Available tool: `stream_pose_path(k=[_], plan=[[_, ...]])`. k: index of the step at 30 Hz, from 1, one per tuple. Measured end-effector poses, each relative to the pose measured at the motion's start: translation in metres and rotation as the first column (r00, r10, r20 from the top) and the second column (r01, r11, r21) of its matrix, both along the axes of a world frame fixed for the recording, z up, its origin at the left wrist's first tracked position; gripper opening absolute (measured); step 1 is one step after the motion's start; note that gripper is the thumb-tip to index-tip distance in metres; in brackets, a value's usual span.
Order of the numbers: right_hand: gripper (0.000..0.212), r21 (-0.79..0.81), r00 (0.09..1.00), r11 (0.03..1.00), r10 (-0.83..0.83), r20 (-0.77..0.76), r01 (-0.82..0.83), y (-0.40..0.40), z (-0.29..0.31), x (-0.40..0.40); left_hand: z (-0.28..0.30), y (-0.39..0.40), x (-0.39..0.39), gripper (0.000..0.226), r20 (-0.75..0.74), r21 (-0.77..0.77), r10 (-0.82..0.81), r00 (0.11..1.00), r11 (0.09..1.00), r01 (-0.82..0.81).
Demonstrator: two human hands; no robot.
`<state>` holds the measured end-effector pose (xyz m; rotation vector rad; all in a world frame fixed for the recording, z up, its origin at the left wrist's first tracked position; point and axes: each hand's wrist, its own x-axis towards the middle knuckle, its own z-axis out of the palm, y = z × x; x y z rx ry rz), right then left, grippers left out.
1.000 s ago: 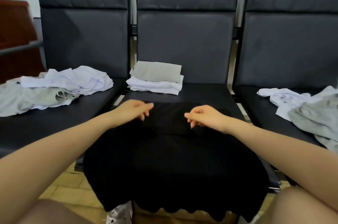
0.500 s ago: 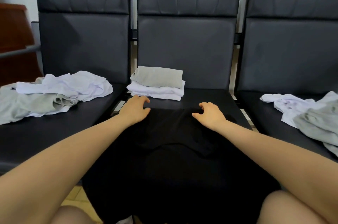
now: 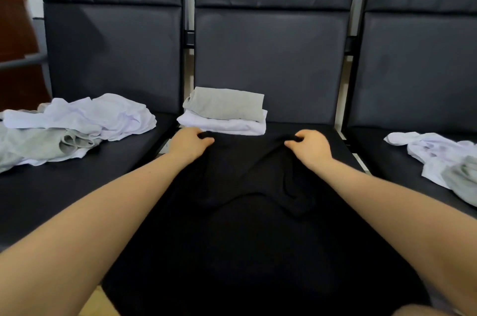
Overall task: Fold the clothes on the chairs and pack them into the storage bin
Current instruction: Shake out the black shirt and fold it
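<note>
Both hands grip one black garment point(image 3: 247, 225) at its far edge: the left hand point(image 3: 189, 144) has its fingers curled over a bunch of the cloth, and the right hand point(image 3: 308, 146) pinches a raised fold of it between thumb and curled fingers. The garment lies spread over the seat of the middle chair point(image 3: 271, 63) and runs down toward the person's lap. Just beyond the hands, on the same seat, sits a stack of two folded pieces, a grey one point(image 3: 227, 104) on top of a white one point(image 3: 224, 124). Three dark chairs stand side by side. The left chair point(image 3: 113, 52) holds a loose heap of white and grey clothes point(image 3: 77, 122); the right chair point(image 3: 418, 78) holds a second loose heap, white and grey point(image 3: 444, 161). No writing or label can be read on any cloth
</note>
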<state>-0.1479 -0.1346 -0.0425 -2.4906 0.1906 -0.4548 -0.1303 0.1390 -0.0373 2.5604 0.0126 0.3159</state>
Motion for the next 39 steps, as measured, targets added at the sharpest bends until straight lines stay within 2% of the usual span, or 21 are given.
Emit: stream_pose_path(k=[5,10,11,15,17,20,22,26,30,35,37,39], plan=[[0.021,0.031,0.994,0.994,-0.106,0.018,0.105,0.003,0.019,0.043,0.005,-0.015,0.03,0.03,0.138,-0.112,0.127,0.982,0.987,-0.112],[0.014,0.031,0.987,0.987,-0.159,-0.004,0.159,0.001,0.007,0.074,-0.013,-0.033,0.054,0.037,0.083,-0.115,0.15,0.985,0.984,-0.14],[0.014,0.041,0.989,0.988,-0.145,-0.014,0.146,-0.001,0.0,0.077,-0.016,-0.036,0.057,0.038,0.075,-0.112,0.154,0.985,0.983,-0.145],[0.048,0.051,0.993,0.998,-0.035,-0.114,0.041,-0.005,-0.021,0.074,-0.024,-0.043,0.06,0.051,0.01,-0.121,0.152,0.988,0.981,-0.15],[0.05,0.029,0.996,1.0,0.005,-0.086,-0.002,-0.006,-0.024,0.068,-0.024,-0.044,0.058,0.059,-0.015,-0.094,0.143,0.99,0.985,-0.143],[0.045,0.027,0.999,0.999,0.039,-0.036,-0.038,-0.007,-0.015,0.053,-0.017,-0.047,0.049,0.058,0.021,-0.02,0.13,0.991,0.991,-0.13],[0.04,0.022,0.997,0.997,0.078,-0.021,-0.078,-0.006,-0.004,0.036,-0.008,-0.054,0.034,0.056,0.068,0.026,0.087,0.994,0.996,-0.089],[0.02,0.011,0.978,0.978,0.209,-0.011,-0.209,0.0,0.017,-0.006,0.013,-0.068,-0.009,0.053,0.119,-0.013,-0.071,0.99,0.997,0.073],[0.018,-0.03,0.933,0.936,0.348,-0.097,-0.352,0.012,0.031,-0.066,0.025,-0.07,-0.066,0.041,0.11,0.022,-0.265,0.958,0.964,0.264],[0.016,-0.023,0.863,0.88,0.459,-0.21,-0.474,0.018,0.032,-0.145,0.032,-0.053,-0.134,0.02,0.025,0.153,-0.389,0.921,0.912,0.381],[0.018,-0.155,0.833,0.828,0.495,-0.246,-0.538,0.019,0.031,-0.169,0.024,-0.043,-0.154,0.018,-0.059,0.154,-0.453,0.89,0.876,0.456],[0.021,-0.277,0.772,0.726,0.544,-0.328,-0.629,0.019,0.03,-0.187,0.01,-0.032,-0.168,0.024,-0.202,0.164,-0.551,0.81,0.796,0.583]])
